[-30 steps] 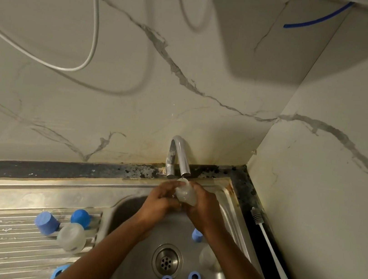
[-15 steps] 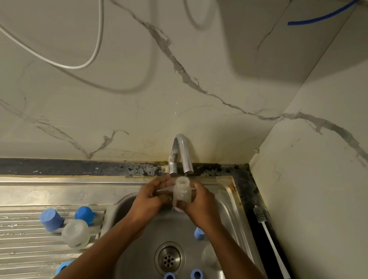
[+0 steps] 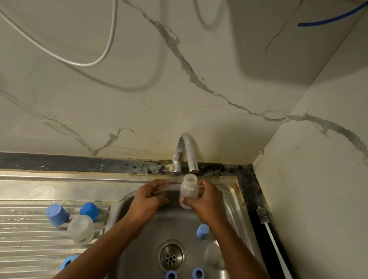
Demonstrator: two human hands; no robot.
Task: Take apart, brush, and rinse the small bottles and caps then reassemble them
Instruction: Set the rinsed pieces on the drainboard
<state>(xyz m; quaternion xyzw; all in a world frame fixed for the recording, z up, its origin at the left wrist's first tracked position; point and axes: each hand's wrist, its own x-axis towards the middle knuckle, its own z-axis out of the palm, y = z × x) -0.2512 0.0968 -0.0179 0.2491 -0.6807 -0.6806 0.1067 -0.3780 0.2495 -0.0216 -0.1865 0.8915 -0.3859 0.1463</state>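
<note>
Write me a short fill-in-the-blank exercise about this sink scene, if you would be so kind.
1. The hand gripping the bottle is the person's ____ one.
2. The bottle's open mouth points ____, toward the faucet.
3. The number of blue rings lying beside the drain is ____.
4. The brush lies to the ____ of the sink.
Missing words: right; up; two; right.

Chrome tap (image 3: 187, 149) stood behind steel sink (image 3: 189, 226), drain (image 3: 171, 256) sat mid-basin, ribbed drainboard (image 3: 8, 239) lay left, white cable (image 3: 112, 21) looped across marbled wall (image 3: 235, 75).
</note>
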